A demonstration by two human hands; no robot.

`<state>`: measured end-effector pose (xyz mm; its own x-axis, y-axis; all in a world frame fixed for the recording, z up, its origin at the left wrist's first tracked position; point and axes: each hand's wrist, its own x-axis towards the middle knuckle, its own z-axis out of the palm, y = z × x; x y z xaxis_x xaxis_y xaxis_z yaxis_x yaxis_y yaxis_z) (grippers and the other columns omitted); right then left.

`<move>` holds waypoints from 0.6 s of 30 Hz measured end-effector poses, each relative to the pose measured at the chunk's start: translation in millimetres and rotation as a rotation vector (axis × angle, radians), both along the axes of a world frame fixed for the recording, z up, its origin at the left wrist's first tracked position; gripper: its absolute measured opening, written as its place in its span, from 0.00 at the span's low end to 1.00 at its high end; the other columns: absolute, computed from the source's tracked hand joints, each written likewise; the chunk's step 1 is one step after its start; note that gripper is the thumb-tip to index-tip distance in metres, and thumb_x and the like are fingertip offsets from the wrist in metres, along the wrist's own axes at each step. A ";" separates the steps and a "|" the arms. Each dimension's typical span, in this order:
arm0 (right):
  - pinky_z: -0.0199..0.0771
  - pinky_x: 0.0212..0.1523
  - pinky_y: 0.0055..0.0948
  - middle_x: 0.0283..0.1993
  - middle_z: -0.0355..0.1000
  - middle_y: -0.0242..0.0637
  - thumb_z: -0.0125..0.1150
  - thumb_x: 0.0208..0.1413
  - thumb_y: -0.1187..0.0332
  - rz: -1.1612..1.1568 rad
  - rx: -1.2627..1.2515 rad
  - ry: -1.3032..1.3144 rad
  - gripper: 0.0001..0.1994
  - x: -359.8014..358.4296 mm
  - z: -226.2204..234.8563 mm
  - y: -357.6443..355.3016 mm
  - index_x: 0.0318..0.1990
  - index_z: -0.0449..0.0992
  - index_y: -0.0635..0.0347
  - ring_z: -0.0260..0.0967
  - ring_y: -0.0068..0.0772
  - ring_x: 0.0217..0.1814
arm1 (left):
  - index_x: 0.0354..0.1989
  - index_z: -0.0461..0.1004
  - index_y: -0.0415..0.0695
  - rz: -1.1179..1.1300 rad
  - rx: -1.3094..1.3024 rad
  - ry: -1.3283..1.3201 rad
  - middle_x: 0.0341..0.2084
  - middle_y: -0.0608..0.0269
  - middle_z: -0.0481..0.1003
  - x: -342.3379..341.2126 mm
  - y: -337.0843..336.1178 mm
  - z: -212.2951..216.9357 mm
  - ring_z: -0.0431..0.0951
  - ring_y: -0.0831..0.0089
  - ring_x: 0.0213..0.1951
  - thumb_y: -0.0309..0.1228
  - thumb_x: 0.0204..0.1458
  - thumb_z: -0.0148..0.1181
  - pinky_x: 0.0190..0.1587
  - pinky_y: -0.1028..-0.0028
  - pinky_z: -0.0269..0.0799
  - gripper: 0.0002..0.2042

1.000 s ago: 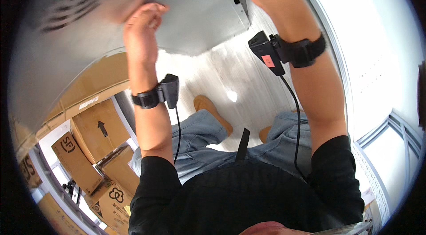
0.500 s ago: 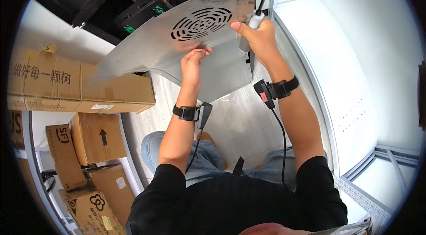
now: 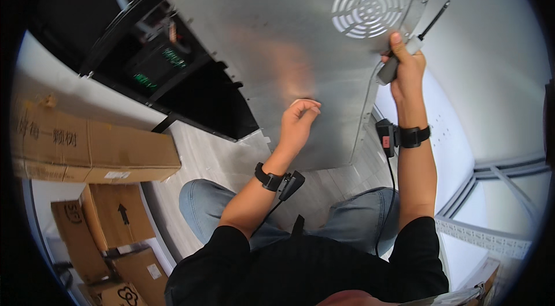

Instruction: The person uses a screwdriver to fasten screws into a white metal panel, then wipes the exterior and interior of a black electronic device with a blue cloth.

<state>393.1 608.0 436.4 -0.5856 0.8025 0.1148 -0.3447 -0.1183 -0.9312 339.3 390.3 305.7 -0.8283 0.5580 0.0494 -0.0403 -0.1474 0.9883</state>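
A large grey sheet-metal panel stands tilted in front of me, beside an open black machine cabinet. A round slotted vent is cut into its upper right. My right hand is closed around a screwdriver with a grey handle and thin dark shaft, pointing up and right. That hand is at the panel's right edge, thumb on the near side. My left hand is in front of the panel's lower middle, fingers curled together; whatever they may hold is hidden. Whether it touches the metal I cannot tell.
Green-lit electronics and wiring show inside the cabinet. A long cardboard box lies at the left, with several cartons on shelving below it. White wall and metal framing stand at the right. Pale floor shows under the panel.
The panel has shifted right and turned to face me more fully. My right hand has moved right with the screwdriver and panel edge; my left hand has moved right and lower.
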 end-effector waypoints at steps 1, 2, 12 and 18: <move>0.69 0.26 0.21 0.32 0.72 0.35 0.72 0.48 0.62 -0.076 0.000 -0.006 0.18 6.8 1.0 9.6 0.38 0.74 0.67 0.67 0.24 0.26 | 0.29 0.74 0.38 -0.053 -0.016 0.006 0.39 0.65 0.75 4.1 6.1 -4.4 0.71 0.79 0.40 0.25 0.54 0.52 0.49 0.78 0.63 0.05; 0.69 0.26 0.22 0.33 0.72 0.35 0.72 0.49 0.62 -0.150 -0.001 -0.011 0.18 12.5 1.5 18.6 0.39 0.74 0.67 0.67 0.25 0.26 | 0.29 0.74 0.38 -0.104 -0.032 0.013 0.40 0.65 0.75 6.8 10.0 -8.9 0.70 0.79 0.40 0.25 0.54 0.53 0.49 0.78 0.64 0.05; 0.70 0.25 0.28 0.32 0.71 0.35 0.68 0.53 0.67 -0.547 -0.211 0.015 0.14 56.6 -19.5 92.5 0.41 0.72 0.67 0.67 0.31 0.27 | 0.37 0.74 0.44 -0.986 -0.354 -0.656 0.42 0.61 0.77 48.4 30.1 -102.6 0.74 0.74 0.48 0.33 0.57 0.51 0.51 0.73 0.67 0.08; 0.75 0.36 0.37 0.46 0.68 0.42 0.65 0.55 0.68 -0.757 -0.365 0.116 0.16 50.7 -29.2 112.1 0.45 0.70 0.70 0.68 0.37 0.39 | 0.35 0.71 0.43 -0.704 -0.031 -1.047 0.50 0.58 0.72 59.0 48.3 -145.9 0.73 0.66 0.50 0.31 0.59 0.49 0.54 0.68 0.69 0.06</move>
<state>443.9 720.1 407.3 0.1241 0.9717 -0.2012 -0.5429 -0.1032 -0.8334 398.3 438.6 159.7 0.0142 0.8825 -0.4701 -0.8643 0.2473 0.4381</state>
